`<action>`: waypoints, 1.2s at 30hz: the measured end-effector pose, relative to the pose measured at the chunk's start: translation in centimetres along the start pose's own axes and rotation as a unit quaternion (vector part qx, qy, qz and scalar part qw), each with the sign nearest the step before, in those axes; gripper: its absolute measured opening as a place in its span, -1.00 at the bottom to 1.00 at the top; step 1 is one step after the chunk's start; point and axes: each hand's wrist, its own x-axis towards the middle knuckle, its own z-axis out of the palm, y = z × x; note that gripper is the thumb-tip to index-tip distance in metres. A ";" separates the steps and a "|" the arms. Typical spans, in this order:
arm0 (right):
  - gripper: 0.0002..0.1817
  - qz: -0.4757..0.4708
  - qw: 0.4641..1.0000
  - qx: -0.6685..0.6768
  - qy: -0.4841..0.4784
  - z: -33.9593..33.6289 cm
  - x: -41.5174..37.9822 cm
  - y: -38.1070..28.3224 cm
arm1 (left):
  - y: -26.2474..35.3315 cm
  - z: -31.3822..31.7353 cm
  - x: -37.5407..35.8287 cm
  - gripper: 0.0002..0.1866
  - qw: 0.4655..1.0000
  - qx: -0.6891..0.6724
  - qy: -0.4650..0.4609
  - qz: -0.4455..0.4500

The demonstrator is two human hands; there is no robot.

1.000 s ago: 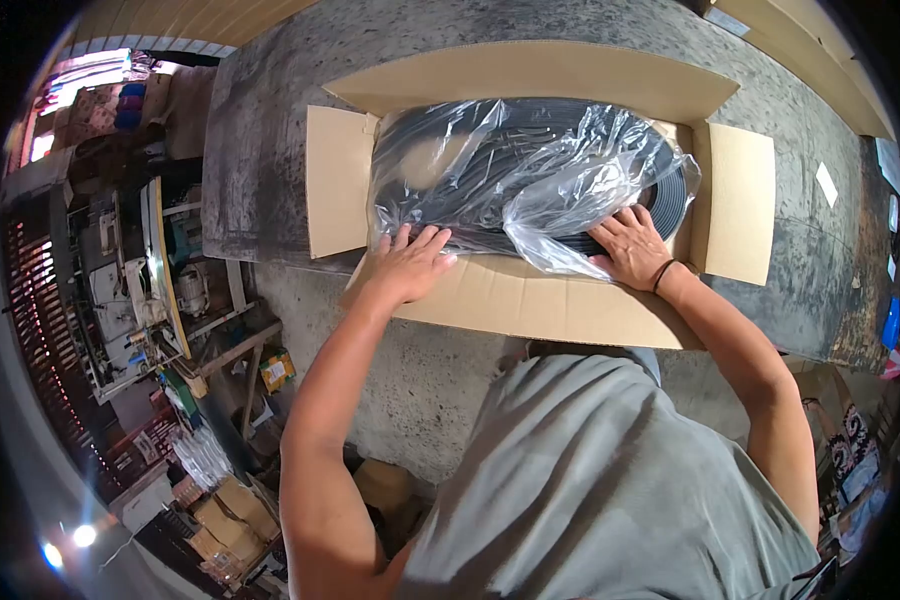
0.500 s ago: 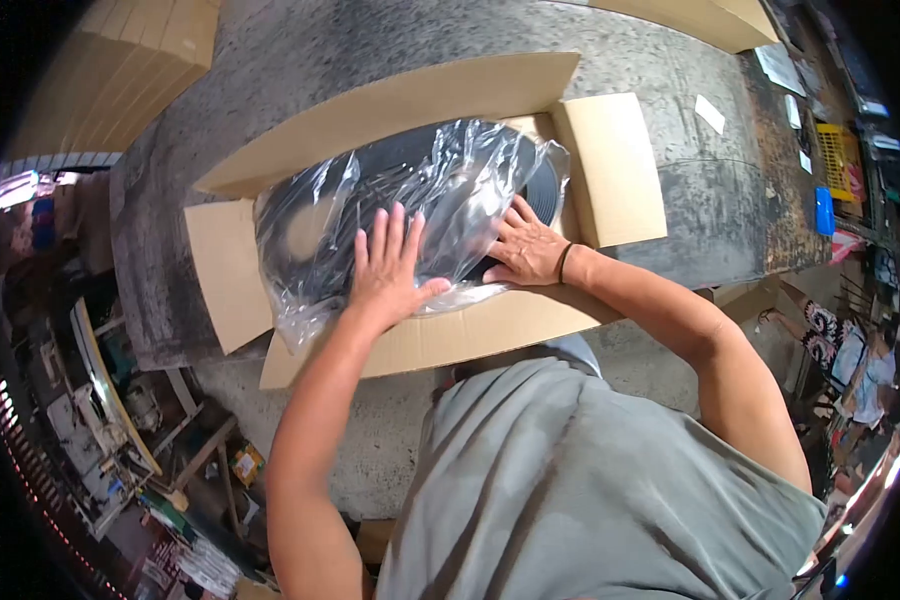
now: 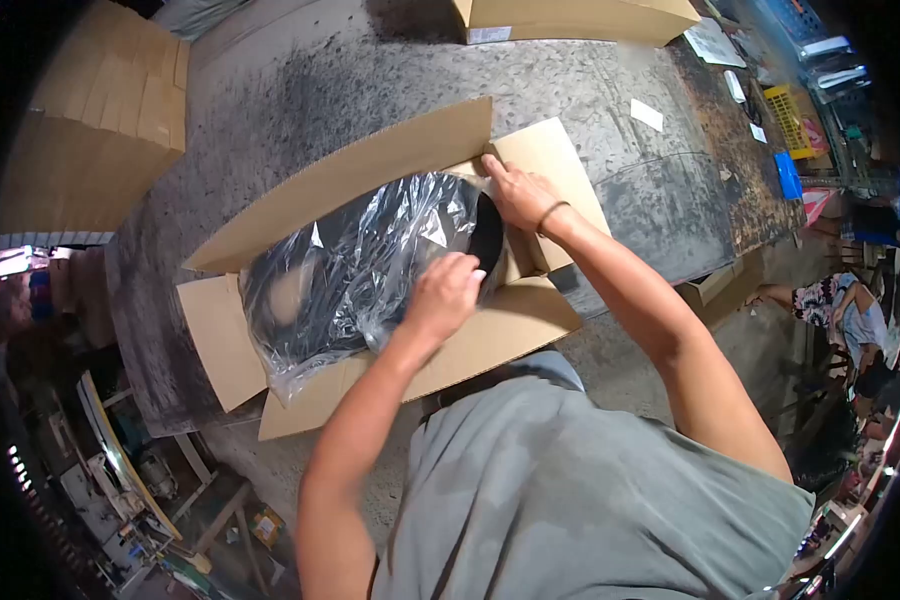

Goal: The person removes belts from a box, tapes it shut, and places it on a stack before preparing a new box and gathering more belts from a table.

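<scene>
A black, rounded item (image 3: 485,232) lies in an opened cardboard box (image 3: 370,205), mostly covered by a clear plastic bag (image 3: 355,265). Its right end shows bare past the bag's edge. My left hand (image 3: 445,298) is closed at the near right part of the bag, with fingers curled in against the plastic and slightly blurred. My right hand (image 3: 525,195) reaches over the box's right end, fingers stretched toward the far right corner, beside the bag's edge and the right flap (image 3: 565,165). Its thumb and the undersides of its fingers are hidden.
The box stands on a worn grey table (image 3: 300,90). Stacked cardboard (image 3: 105,150) rises at the left, and another carton (image 3: 580,18) sits at the far edge. A paper slip (image 3: 647,115), a blue object (image 3: 788,176) and a yellow basket (image 3: 788,120) are at the right. Another person (image 3: 835,315) is farther right.
My left hand has moved right and curled from lying flat on the bag. My right hand has gone from the bag to the far right corner. The bag's right edge sits farther left.
</scene>
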 end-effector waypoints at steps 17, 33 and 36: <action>-0.54 0.148 0.945 0.198 -0.213 -0.3 -7.5 -2.1 | -2.5 4.2 2.4 -0.19 0.985 0.140 -0.083 0.061; -0.65 0.209 0.962 0.128 -0.123 2.1 -8.0 -1.6 | -3.3 4.3 2.1 -0.09 0.978 0.148 -0.103 0.107; -0.65 0.225 0.958 0.123 -0.126 1.4 -8.0 -0.9 | -3.7 4.5 2.1 -0.14 0.977 0.153 -0.114 0.097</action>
